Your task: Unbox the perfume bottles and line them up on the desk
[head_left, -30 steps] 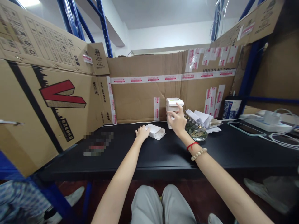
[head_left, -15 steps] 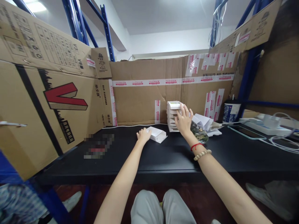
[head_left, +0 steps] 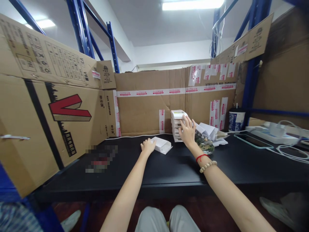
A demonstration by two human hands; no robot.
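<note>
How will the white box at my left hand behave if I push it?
The white box would probably slide rather than roll, lying low on a flat side. It may dent if squeezed: its projecting end flap looks like thin card.

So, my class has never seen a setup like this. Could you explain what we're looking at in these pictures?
There's no machine here: these are a person's bare hands, seen by a camera worn on the head, looking forward and down. Every picture comes from it.

On the black table, the left hand lies at the near left end of a white box; whether it grips is unclear. The right hand, fingers spread, is at a stack of white boxes; contact is hard to judge.

Farther right are white papers, a shiny, clear item, a phone and a dark-lidded cup. Cardboard stands behind.
</note>
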